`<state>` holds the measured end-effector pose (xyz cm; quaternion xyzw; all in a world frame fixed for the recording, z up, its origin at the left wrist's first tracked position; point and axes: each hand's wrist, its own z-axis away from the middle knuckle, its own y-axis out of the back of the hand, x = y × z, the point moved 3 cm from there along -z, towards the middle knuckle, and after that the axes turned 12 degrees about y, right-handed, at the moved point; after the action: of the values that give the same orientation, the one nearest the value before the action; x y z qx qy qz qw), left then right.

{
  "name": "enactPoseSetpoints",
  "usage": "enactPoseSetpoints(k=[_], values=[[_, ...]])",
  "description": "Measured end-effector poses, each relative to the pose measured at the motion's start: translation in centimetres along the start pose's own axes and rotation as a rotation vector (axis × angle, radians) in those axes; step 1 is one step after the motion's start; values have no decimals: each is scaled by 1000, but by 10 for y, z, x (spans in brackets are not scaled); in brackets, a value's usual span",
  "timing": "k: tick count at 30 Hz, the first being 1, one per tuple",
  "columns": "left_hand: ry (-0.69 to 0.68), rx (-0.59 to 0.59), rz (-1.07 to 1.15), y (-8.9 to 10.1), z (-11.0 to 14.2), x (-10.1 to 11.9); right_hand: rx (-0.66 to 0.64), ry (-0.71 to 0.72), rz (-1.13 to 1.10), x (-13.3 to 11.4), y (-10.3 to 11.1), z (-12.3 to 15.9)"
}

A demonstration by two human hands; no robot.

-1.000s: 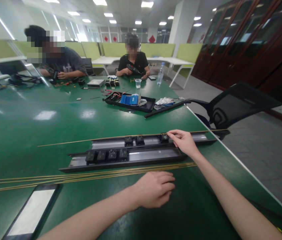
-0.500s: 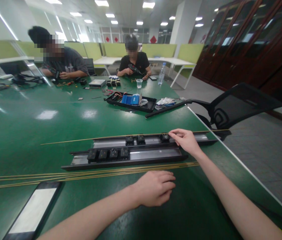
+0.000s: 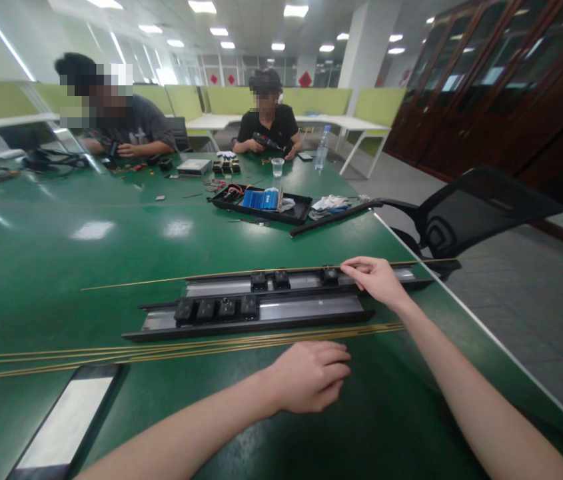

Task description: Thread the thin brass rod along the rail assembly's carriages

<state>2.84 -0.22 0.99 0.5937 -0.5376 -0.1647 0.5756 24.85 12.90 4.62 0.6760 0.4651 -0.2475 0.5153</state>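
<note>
My right hand (image 3: pixel 374 280) pinches a thin brass-coloured rod (image 3: pixel 131 284) between thumb and fingertips. The rod runs along the back edge of the far black rail (image 3: pixel 216 287) and sticks out past both its ends. Just left of those fingertips, a small black block (image 3: pixel 330 275) sits in that rail, with two more blocks (image 3: pixel 270 280) farther left. The near rail (image 3: pixel 311 307) holds several similar blocks (image 3: pixel 216 309) at its left part. In front of it, my left hand (image 3: pixel 314 377) rests on the table, fingers loosely bent and a little apart, holding nothing.
Several loose brass-coloured rods (image 3: pixel 161 350) lie before the near rail, beside a phone-like slab (image 3: pixel 68 417). Farther back are a black tray (image 3: pixel 301 210), gloves (image 3: pixel 330 205) and a bottle (image 3: pixel 322 148). A chair (image 3: pixel 481 207) stands by the right edge. Two people sit across the table.
My right hand has shifted slightly right along the rod, uncovering more of the nearby black block. My left hand and the rails have stayed put.
</note>
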Motion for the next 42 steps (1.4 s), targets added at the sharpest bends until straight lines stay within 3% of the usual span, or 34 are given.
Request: enactPoseSetpoints(k=[42], values=[[-7, 10, 5, -1, 0, -1, -12, -51, 44, 24, 43, 4]])
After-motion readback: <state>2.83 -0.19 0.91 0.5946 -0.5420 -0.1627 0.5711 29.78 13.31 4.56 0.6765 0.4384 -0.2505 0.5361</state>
